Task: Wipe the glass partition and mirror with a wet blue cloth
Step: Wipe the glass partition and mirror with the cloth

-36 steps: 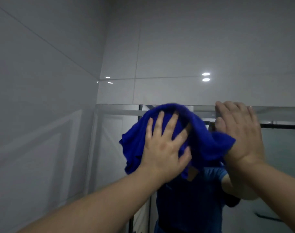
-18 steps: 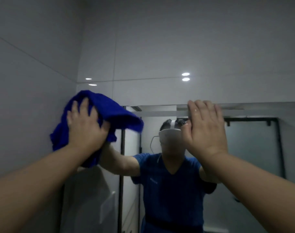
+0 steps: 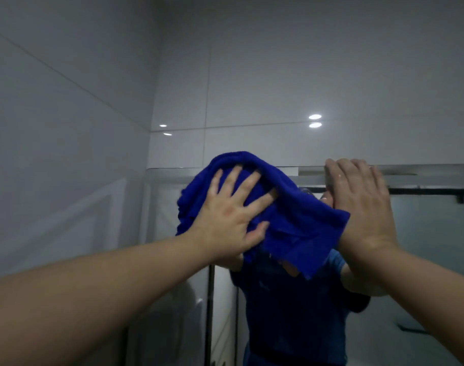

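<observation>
The bunched blue terry cloth point(image 3: 291, 220) is lying against the top edge of the frameless wall mirror point(image 3: 436, 233), the left hand point(image 3: 230, 220) pressing it flat with spread fingers for broad contact, while the right hand point(image 3: 363, 207), fingers together, is bracing open-palmed just beside it, likely for balance.

The scene is dim and cool grey-blue. Above the frameless wall mirror point(image 3: 436, 233), four white lamp glints point(image 3: 315, 120) burn on the glossy pale grey tiles point(image 3: 252, 88), which carry a faint sheen left of the mirror too. Across the mirror, the crumpled deep blue cloth point(image 3: 291, 220) sinks to near-black in its folds. Below the mirror's top edge the bare forearms point(image 3: 93, 299) look soft-edged and stretched by the wide lens.
</observation>
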A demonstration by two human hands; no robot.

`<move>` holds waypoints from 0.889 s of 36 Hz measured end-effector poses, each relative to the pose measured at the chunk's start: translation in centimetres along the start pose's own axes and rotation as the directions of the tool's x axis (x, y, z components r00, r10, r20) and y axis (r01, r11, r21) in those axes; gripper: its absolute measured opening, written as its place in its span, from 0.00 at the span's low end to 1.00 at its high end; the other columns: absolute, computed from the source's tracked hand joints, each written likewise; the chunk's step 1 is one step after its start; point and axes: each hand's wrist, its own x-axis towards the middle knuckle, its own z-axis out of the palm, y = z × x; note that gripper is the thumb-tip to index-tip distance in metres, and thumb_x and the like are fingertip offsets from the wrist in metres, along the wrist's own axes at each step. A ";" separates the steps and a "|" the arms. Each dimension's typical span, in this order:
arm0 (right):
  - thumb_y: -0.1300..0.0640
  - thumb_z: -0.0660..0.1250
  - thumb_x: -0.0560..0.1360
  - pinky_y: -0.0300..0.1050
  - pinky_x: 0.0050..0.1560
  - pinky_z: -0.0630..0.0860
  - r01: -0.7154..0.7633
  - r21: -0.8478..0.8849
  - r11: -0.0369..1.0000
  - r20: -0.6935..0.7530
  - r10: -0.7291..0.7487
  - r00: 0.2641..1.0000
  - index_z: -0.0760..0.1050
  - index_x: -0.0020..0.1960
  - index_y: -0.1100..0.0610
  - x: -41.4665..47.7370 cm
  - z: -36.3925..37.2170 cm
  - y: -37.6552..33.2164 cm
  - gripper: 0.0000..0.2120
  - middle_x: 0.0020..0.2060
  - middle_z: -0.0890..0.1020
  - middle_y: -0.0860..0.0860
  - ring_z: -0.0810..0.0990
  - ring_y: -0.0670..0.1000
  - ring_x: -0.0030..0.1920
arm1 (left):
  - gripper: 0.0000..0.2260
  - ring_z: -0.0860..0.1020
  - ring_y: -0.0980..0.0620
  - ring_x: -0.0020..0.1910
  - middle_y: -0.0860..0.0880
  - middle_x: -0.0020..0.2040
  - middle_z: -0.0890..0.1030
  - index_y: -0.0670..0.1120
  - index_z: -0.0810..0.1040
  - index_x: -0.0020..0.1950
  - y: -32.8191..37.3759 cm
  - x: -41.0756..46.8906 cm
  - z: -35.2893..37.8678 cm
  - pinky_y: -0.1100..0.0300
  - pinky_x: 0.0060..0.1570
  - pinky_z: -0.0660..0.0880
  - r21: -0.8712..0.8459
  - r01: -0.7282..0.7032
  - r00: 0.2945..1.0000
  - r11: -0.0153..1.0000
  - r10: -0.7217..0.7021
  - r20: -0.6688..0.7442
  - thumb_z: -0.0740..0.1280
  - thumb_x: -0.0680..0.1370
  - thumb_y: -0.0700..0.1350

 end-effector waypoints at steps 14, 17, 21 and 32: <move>0.51 0.58 0.78 0.61 0.83 0.53 0.005 0.035 0.999 -0.019 -0.004 1.000 0.65 0.80 0.59 -0.2 -0.2 -0.4 0.31 0.74 0.71 0.57 0.65 0.61 0.77 | 0.29 0.53 0.33 0.85 0.42 0.86 0.58 0.50 0.66 0.81 -8.4 -3.2 -0.6 0.33 0.84 0.49 -0.149 0.655 0.752 0.741 -0.659 0.029 0.60 0.83 0.61; 0.52 0.59 0.79 0.62 0.83 0.55 0.005 0.039 0.999 -0.018 -0.004 1.000 0.64 0.80 0.59 -0.3 -0.5 -0.5 0.30 0.73 0.71 0.57 0.65 0.62 0.77 | 0.39 0.48 0.33 0.86 0.44 0.87 0.53 0.52 0.50 0.85 -5.1 -3.2 -0.3 0.31 0.83 0.46 -0.244 0.756 0.636 0.608 -0.770 0.054 0.66 0.80 0.58; 0.54 0.62 0.79 0.64 0.81 0.57 0.002 0.036 0.999 0.002 -0.002 1.000 0.64 0.79 0.59 -0.3 -0.7 -0.6 0.29 0.72 0.71 0.57 0.65 0.61 0.76 | 0.42 0.46 0.29 0.85 0.42 0.87 0.48 0.52 0.48 0.82 0.2 -4.9 0.4 0.28 0.82 0.44 -0.190 0.748 0.662 0.636 -0.732 0.162 0.63 0.75 0.65; 0.56 0.64 0.73 0.69 0.80 0.59 0.419 0.223 0.880 0.067 -0.442 0.894 0.74 0.74 0.58 -4.6 -0.4 -6.3 0.28 0.79 0.69 0.58 0.63 0.64 0.82 | 0.27 0.58 0.27 0.83 0.42 0.85 0.64 0.60 0.78 0.73 12.4 -16.9 1.6 0.25 0.79 0.52 -0.193 0.249 0.914 0.949 -0.164 0.371 0.66 0.75 0.63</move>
